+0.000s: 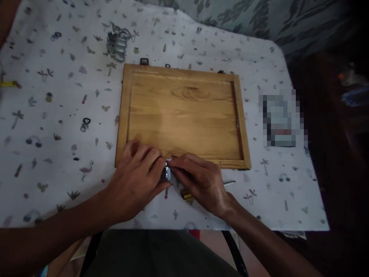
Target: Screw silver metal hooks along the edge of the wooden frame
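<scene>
A wooden cabinet door panel [184, 111] lies flat on the table with its framed back side up. My left hand [137, 181] and my right hand [198, 181] meet at the panel's near edge. Both pinch a small shiny metal hinge part [166, 174] between their fingertips, right against the frame. Under my right hand a screwdriver with a yellow-and-black handle [186, 196] lies on the cloth, its metal tip [230, 183] sticking out to the right.
A patterned white tablecloth [57, 115] covers the table. A pile of metal hinges [117, 43] sits at the back left. Small dark fittings [85, 124] lie scattered on the cloth, and a blurred-out object [281, 119] sits to the right. The table's right edge drops into a dark floor.
</scene>
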Demonstrator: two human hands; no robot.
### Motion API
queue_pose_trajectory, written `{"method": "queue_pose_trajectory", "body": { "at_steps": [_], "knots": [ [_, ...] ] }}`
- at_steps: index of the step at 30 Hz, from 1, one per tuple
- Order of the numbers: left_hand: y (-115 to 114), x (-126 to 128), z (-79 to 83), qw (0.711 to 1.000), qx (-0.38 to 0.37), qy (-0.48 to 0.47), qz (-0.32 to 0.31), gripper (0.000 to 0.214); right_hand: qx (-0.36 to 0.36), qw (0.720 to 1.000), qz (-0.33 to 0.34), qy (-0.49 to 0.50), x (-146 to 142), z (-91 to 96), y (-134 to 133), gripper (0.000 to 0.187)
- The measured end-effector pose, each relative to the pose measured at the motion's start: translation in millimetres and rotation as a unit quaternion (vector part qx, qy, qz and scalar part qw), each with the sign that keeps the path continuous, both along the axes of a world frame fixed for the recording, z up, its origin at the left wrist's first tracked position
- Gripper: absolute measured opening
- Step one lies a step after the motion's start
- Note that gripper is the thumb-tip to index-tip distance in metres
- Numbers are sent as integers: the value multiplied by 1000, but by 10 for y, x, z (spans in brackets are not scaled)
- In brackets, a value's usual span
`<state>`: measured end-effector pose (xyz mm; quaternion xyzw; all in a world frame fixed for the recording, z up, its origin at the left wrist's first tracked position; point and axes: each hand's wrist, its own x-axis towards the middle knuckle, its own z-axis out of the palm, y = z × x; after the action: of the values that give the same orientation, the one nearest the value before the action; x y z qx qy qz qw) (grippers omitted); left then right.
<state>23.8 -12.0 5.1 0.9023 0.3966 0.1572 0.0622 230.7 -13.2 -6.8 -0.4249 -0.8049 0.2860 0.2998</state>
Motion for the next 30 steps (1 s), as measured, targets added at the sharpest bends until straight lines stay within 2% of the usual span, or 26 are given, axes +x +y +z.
{"method": "queue_pose_trajectory", "body": {
  "at_steps": [4, 7, 13, 16, 21, 26, 30],
  "knots": [
    [-6, 7, 0, 1000, 0, -10, 1, 24, 14, 999, -46, -4, 30, 54, 28, 8],
    [-13, 15, -11, 1000, 5, -22, 5, 23, 18, 996, -69, -48, 81, 90, 119, 7],
    [-17, 14, -29, 1000, 12, -28, 5, 22, -23, 988, 33, -152, 141, 191, 364, 16],
    [-10, 6, -24, 999, 14, -30, -1, 23, -58, 969, 80, -228, 92, 279, 465, 16],
    [-1, 0, -10, 1000, 11, -26, -4, 24, -105, 933, 119, -323, -24, 425, 605, 19],
    [-3, 0, -14, 1000, 14, -25, -5, 25, -119, 924, 153, -330, -54, 493, 668, 17],
    [-7, -5, -26, 1000, 18, -18, -5, 25, -83, 955, 134, -252, 9, 419, 629, 11]
  ]
}}
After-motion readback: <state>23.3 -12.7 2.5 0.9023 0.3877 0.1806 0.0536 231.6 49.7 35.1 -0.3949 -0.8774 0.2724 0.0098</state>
